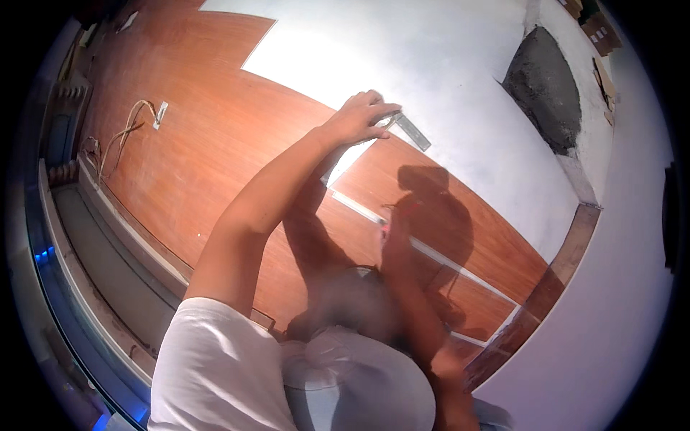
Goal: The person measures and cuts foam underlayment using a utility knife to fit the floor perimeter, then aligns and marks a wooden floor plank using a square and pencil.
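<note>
Near the top middle, my left hand (pixel 352 116) grips a metal try square (pixel 413 131) with bent fingers, at the upper corner of a reddish wood-look plank (pixel 467 208); its metal blade reaches right over the white surface (pixel 467 72). Lower right of it, my right hand (pixel 392 241) is blurred, closed around a small red object (pixel 385 228) too smeared to identify, beside a pale strip (pixel 356 205) along the plank's lower edge. A shadow falls across the plank to the right of that hand.
Wood-look flooring (pixel 165 201) spreads left, with a loop of cable (pixel 126 133) at a small white fitting (pixel 160 115). A tracked frame (pixel 86 237) borders the left. A dark grey patch (pixel 539 86) lies upper right, beside a white wall (pixel 618 244) and stacked boxes (pixel 596 29).
</note>
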The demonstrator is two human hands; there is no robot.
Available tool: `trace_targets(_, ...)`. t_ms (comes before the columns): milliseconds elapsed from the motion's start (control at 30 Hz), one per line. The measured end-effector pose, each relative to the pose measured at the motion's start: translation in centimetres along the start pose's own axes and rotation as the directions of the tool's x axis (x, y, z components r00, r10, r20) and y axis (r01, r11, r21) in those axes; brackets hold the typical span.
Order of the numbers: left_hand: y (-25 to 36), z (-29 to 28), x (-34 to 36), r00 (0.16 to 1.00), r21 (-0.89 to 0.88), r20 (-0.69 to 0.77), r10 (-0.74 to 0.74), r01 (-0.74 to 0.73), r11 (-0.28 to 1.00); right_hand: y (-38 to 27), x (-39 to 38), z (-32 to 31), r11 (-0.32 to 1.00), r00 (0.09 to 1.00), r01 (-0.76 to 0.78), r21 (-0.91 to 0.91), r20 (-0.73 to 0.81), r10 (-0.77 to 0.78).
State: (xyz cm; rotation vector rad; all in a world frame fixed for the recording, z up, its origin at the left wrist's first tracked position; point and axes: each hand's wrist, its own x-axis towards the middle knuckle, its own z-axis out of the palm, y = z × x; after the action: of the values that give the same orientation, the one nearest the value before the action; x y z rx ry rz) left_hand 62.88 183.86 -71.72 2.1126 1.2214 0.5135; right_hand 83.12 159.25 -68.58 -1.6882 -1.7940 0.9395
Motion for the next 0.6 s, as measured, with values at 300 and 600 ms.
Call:
trace_targets(300,-1.6,0.0,2.0,0.996,0.021,0.055,0.069,-0.070,0.997,6.2,-3.2,-4.9,0.991,0.994,-0.112,-0.078,-0.022,0.111)
trace_targets(600,-1.6,-1.7,1.5,0.973,-0.051,0.182,-0.143,0.155,0.987,5.1,-2.3,-3.8,0.985,0.982,-0.167,-0.052,-0.103,0.161)
